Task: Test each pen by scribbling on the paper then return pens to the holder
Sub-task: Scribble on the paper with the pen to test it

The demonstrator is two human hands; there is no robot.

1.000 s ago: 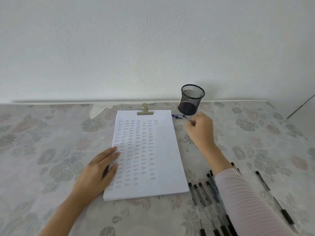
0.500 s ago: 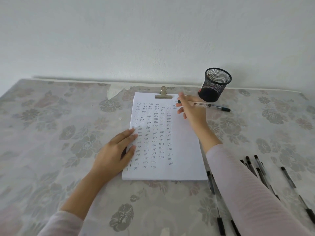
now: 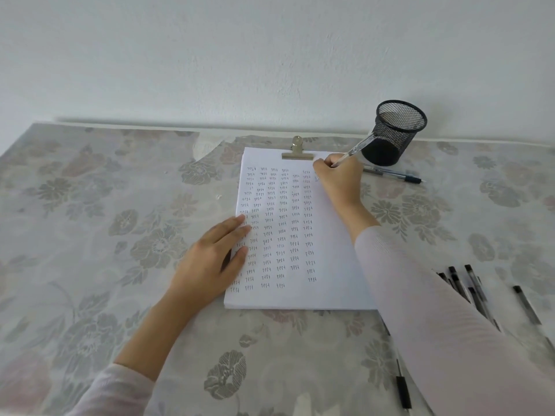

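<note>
Right hand: the right hand (image 3: 339, 178) rests on the top right corner of the paper (image 3: 330, 265), fingers curled round a clear pen (image 3: 357, 147). The pen's tip is hidden by the hand, and its far end slants up toward the holder.
Left hand: the left hand (image 3: 210, 259) lies flat on the paper's left edge, fingers straight, pressing it down.
Paper: a white stack near the middle of the tabletop (image 3: 120, 235), filled with columns of small handwritten marks and held by a metal clip (image 3: 297, 151) at its top edge.
Holder: a black mesh holder (image 3: 390, 136) stands upright near the tabletop's back edge, just right of the paper.
Other pens: a lone pen (image 3: 399, 176) lies flat in front of the holder. Several black-capped pens (image 3: 468, 289) lie toward the tabletop's front right corner, partly hidden by the right sleeve (image 3: 435, 310).
</note>
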